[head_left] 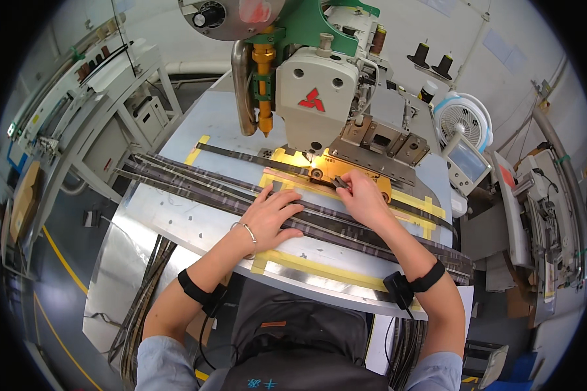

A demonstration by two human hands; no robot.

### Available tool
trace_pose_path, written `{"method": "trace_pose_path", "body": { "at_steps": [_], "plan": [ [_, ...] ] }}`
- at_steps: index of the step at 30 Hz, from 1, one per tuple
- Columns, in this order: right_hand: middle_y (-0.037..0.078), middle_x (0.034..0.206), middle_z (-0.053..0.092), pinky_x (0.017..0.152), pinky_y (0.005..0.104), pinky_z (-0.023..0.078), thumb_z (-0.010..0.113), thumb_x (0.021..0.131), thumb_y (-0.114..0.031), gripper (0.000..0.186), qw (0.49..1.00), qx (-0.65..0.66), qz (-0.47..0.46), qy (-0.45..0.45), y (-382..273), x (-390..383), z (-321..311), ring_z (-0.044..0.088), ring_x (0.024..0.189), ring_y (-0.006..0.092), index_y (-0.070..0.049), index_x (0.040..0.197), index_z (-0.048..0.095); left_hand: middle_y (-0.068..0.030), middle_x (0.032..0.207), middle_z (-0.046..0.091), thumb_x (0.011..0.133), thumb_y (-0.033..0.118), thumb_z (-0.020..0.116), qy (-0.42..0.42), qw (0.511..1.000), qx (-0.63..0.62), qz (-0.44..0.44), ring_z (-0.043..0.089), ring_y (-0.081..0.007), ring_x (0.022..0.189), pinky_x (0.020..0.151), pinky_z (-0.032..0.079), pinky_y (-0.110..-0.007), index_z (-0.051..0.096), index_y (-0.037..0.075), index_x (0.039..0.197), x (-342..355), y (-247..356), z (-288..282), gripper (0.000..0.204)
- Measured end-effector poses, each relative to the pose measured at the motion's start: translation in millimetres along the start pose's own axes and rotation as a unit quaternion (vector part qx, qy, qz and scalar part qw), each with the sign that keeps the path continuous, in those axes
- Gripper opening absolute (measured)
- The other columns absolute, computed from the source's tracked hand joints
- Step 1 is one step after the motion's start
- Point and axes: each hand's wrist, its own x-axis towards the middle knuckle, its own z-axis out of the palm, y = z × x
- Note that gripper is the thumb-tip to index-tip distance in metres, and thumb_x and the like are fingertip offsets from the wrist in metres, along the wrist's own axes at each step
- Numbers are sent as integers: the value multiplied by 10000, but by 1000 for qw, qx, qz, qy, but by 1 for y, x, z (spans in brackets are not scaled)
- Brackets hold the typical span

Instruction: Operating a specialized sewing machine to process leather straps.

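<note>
My left hand (272,212) lies flat, fingers spread, on several long dark plaid fabric strips (195,186) that run across the metal work table (176,225). My right hand (361,195) pinches the end of one strip (340,183) right at the lit area under the head of the white industrial sewing machine (319,98). Yellow tape lines (319,267) mark a frame on the table around both hands. A thin bracelet sits on my left wrist, and black bands wrap both forearms.
A small white fan (464,117) and a tilted control screen (466,161) stand to the right of the machine. Thread cones (432,55) sit on the wall behind. Grey racks (91,111) stand to the left. More strips hang off the table's left front edge (140,306).
</note>
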Motion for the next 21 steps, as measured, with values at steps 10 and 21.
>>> {"method": "trace_pose_path", "body": {
  "at_steps": [10,21],
  "plan": [
    [197,858,651,689,424,486,580,874,-168,230,1000,22,1,21,-6,-3,-10,636,784,360,-6,1035,569,-108,1289,510,816,344,687,14,1000,-21,-1,441,-269,1256,1113,252,-494,608,72,1137,1,0,4,428],
    [150,848,607,729,414,474,735,742,-145,246,989,-141,13,35,104,-60,-89,600,851,337,-4,903,613,-116,1130,594,833,236,666,76,994,-76,-21,534,-299,1094,943,433,-439,626,47,1081,13,34,4,314]
  ]
}}
